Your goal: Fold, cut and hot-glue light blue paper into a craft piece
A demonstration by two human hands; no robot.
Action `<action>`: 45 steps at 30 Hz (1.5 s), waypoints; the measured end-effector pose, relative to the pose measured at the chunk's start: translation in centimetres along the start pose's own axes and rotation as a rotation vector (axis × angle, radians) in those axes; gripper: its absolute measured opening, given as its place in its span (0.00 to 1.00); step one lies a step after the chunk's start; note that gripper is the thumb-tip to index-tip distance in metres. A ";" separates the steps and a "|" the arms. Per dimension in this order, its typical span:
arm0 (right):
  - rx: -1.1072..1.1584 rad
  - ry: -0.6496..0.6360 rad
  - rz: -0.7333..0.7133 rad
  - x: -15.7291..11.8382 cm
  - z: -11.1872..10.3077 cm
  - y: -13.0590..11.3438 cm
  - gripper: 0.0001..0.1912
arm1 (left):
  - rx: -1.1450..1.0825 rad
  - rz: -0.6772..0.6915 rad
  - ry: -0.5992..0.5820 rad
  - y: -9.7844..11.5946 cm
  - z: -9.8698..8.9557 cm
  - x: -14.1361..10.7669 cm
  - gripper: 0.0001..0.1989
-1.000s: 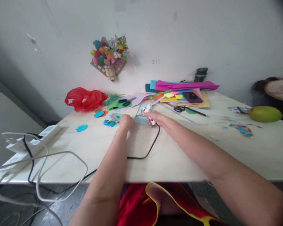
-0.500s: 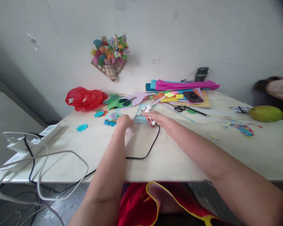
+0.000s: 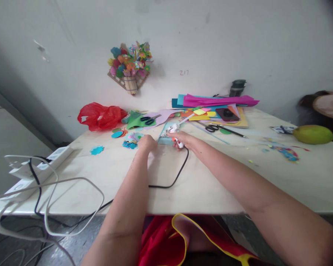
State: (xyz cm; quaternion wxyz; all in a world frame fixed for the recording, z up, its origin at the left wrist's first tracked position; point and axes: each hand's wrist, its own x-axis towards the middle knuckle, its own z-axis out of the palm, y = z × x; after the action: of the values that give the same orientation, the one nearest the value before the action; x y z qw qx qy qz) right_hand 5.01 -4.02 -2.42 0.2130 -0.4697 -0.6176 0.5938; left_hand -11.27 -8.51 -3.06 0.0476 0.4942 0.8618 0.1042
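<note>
My right hand (image 3: 183, 138) is wrapped round a white hot glue gun (image 3: 173, 128) with an orange trigger, its black cord (image 3: 180, 170) trailing toward me. The gun lies over a pale blue rectangular block or pad (image 3: 165, 140). Just left of that block, my left hand (image 3: 148, 143) is closed with its fingers curled down; what they pinch, if anything, is hidden. Beside it lie small blue flower cut-outs (image 3: 130, 145) and a pale round piece (image 3: 134, 136) with pink and green on it. A larger blue flower cut-out (image 3: 97, 150) sits farther left.
A red plastic bag (image 3: 101, 116), scissors (image 3: 150, 120), more scissors (image 3: 211, 128), a pencil (image 3: 233, 131) and a phone (image 3: 227, 114) lie toward the back. A power strip (image 3: 39, 173) with looped cables occupies the left. A yellow-green fruit (image 3: 313, 134) rests at right.
Hardly anything differs. Both hands stay in place, the right one still holding the glue gun over the pale blue block; the view has shifted very slightly.
</note>
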 end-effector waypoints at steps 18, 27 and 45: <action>0.019 -0.035 0.014 -0.9 0.0 0.0 0.13 | -0.036 0.063 -0.010 -0.3 0.0 0.2 0.11; 0.002 -0.057 0.020 -1.3 0.0 0.1 0.12 | -0.042 0.065 -0.019 -0.3 -0.1 0.3 0.11; 0.082 -0.167 -0.037 -0.7 -1.2 1.6 0.14 | 0.115 0.060 0.183 -1.4 -4.6 -1.6 0.12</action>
State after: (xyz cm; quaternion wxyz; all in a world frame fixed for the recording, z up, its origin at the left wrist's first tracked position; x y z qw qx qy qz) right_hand 6.84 -4.19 -3.44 0.1905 -0.3979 -0.6169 0.6518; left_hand -12.47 -11.17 1.05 -0.0627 0.5102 0.8518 0.1007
